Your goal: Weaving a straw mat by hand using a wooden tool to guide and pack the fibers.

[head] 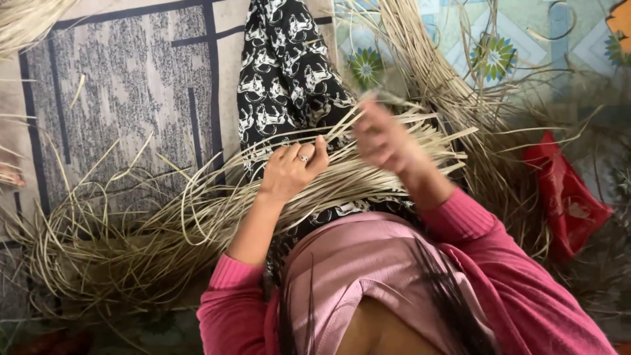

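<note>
Sitting on the floor with your legs stretched out, you had a bundle of dried reed strips [368, 164] lying across your lap, over the black-and-white patterned trousers [282, 72]. Your left hand [292, 171], a ring on one finger, rested on the strips with the fingers curled and the fingertips pressed down against them, so it looked closed over a few strands. Your right hand [384, 141] was raised just above the same bundle and blurred by movement; it seemed to be pinching some strips near their upper ends, but you could not tell its grip for certain. The two hands were near each other, with the strips running between and beneath them. The strands fanned out from your lap to both sides: a loose tangled heap [98, 250] lay on the grey patterned mat [118, 85] to your left, and more long strips [447, 72] spread over the blue flowered floor covering [499, 39] ahead. A red bag [565, 190] lay to your right among the strands.
</note>
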